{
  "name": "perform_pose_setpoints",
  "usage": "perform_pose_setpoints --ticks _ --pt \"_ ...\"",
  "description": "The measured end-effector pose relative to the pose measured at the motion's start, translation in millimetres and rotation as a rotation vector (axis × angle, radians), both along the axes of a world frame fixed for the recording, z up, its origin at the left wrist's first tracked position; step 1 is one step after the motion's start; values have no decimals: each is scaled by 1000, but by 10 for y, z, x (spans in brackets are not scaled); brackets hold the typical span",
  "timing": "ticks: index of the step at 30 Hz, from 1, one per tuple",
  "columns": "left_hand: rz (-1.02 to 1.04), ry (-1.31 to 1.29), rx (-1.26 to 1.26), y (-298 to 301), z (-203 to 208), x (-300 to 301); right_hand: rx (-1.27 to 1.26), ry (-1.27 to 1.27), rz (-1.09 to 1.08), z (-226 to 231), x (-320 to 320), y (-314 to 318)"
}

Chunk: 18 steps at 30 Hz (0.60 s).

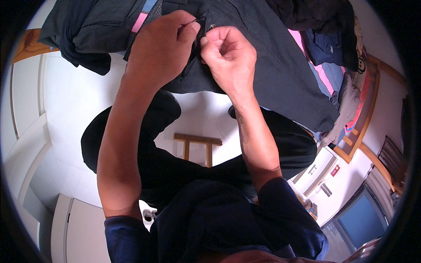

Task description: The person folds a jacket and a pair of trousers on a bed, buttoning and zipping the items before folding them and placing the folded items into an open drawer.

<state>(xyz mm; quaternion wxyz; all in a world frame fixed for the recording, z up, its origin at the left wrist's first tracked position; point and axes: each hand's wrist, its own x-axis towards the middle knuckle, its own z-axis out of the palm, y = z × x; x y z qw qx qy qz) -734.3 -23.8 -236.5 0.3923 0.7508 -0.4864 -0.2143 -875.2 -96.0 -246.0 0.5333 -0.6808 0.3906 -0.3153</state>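
A dark charcoal garment point(280, 70) lies spread over a bed at the top of the head view, its near edge hanging above my knees. My left hand point(169, 41) is closed in a pinch on the garment's dark edge, thumb against the curled fingers. Close beside it on the right, my right hand point(232, 50) also pinches the dark cloth, with thumb and forefinger together. A small round metal button point(213, 26) shows on the garment just above my right fingertips. The bit of cloth between the fingertips is mostly hidden.
More dark clothes point(90, 37) lie at the upper left, and a black bundle point(320, 22) at the upper right. Pink-and-blue striped bedding point(322, 79) shows beneath. A wooden bed rail point(370, 101) runs down the right. Between my legs is a wooden stool part point(198, 140).
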Motion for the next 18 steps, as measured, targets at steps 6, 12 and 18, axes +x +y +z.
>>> perform_pose_setpoints --ticks 6,12,18 --pt "14 38 -34 -6 -63 35 137 -8 -4 52 -4 -9" --pt "8 68 -38 -5 -88 56 198 -26 10 100 -9 -12" --pt "18 76 -15 5 -54 63 192 -8 24 98 -22 -18"
